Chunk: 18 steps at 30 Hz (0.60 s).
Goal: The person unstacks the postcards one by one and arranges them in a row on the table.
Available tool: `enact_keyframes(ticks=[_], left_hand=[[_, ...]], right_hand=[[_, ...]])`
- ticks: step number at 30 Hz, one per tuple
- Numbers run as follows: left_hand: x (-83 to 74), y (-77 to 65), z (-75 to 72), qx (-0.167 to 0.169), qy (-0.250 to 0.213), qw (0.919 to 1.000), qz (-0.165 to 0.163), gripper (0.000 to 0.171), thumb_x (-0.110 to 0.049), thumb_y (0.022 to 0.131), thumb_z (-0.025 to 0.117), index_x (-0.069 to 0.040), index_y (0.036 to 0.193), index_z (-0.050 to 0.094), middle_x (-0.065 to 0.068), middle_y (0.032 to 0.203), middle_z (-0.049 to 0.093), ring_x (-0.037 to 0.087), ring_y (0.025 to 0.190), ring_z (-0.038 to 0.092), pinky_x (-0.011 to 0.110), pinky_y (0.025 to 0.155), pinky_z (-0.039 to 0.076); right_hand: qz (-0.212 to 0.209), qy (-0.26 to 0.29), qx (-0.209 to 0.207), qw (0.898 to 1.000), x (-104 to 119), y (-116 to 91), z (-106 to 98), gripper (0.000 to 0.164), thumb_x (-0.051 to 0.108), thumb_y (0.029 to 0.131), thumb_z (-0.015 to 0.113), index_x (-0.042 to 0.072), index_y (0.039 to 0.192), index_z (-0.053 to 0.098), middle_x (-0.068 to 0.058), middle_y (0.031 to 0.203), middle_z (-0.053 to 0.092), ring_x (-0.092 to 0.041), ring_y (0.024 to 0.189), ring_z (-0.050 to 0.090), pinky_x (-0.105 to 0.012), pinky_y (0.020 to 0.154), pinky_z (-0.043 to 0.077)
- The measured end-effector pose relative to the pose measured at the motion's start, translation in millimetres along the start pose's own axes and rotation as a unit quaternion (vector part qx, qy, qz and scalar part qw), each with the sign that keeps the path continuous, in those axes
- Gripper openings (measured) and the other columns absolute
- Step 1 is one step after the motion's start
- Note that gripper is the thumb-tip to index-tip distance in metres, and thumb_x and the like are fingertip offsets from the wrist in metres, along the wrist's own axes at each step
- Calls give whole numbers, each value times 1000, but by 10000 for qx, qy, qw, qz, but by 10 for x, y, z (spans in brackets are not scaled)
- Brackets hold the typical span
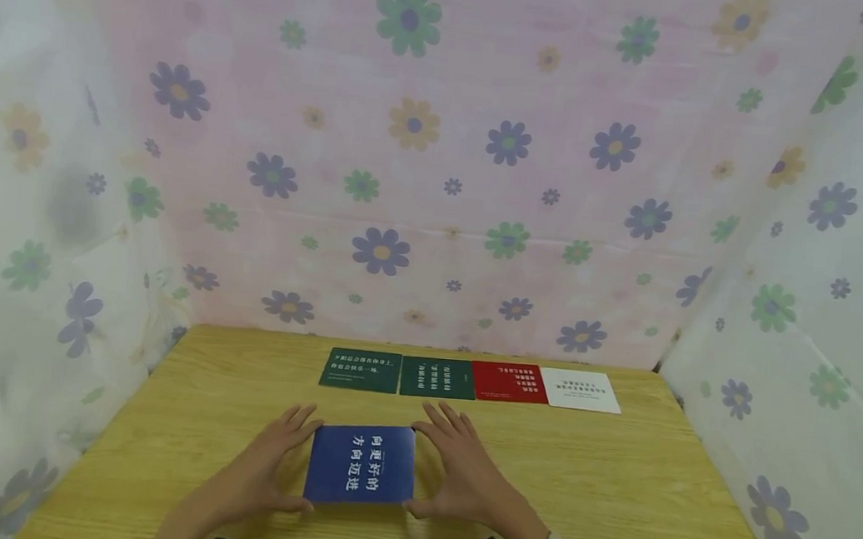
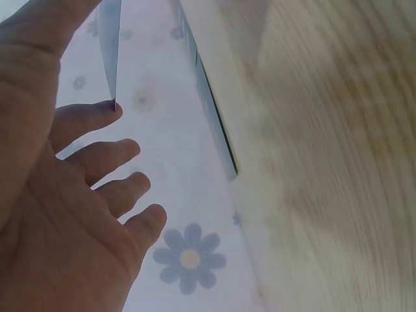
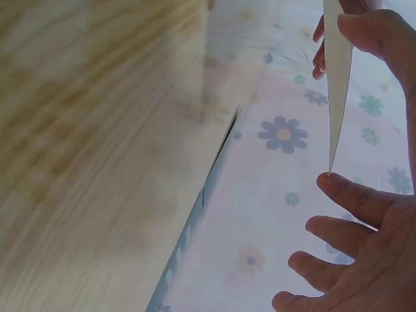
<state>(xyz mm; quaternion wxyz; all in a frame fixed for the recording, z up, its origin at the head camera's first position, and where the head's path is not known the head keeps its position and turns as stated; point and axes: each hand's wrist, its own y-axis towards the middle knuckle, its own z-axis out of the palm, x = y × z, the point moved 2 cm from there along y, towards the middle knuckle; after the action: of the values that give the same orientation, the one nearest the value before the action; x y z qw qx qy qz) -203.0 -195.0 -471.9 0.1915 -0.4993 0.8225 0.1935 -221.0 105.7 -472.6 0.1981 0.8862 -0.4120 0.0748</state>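
Note:
A blue card with white Chinese characters, turned sideways, is held up off the table between both hands. My left hand pinches its left side at the corners, index finger at the far corner and thumb at the near one. On the right side, my right hand grips the two corners the same way. Both wrist views show the card nearly edge-on, as a thin pale sheet by the left hand and a narrow wedge by the right. The other fingers are spread away from it.
Along the wooden table's back edge lie two green cards, a red card and a white card, side by side in a row. A flower-patterned curtain encloses the back and both sides.

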Motion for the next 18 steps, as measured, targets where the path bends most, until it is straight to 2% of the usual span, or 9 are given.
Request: enact_keyframes(ticks=[4,14,18], left_hand=[[82,1,-57,-111,-41,9999,35,107,-45,53,86,-11,142,38,10,153,22,43,139,13,64,105,21],[303,56,-153,-363,361,9983,274,106,-44,50,87,-9,139,43,15,151,26,45,137,15,66,105,15],[379,82,-195,-318,532,9979,178,106,-44,50,87,-9,140,43,14,151,26,43,138,14,66,106,13]], right_hand=[[5,-13,-22,10000,23,98,30,94,63,59,75,24,138,41,1,154,21,-28,142,13,-58,111,16],[24,-140,68,9999,70,367,114,96,65,60,73,20,139,42,-1,153,23,-27,142,14,-59,110,17],[43,-172,98,9998,92,471,162,97,65,61,73,18,140,42,-2,153,24,-30,141,18,-58,111,17]])
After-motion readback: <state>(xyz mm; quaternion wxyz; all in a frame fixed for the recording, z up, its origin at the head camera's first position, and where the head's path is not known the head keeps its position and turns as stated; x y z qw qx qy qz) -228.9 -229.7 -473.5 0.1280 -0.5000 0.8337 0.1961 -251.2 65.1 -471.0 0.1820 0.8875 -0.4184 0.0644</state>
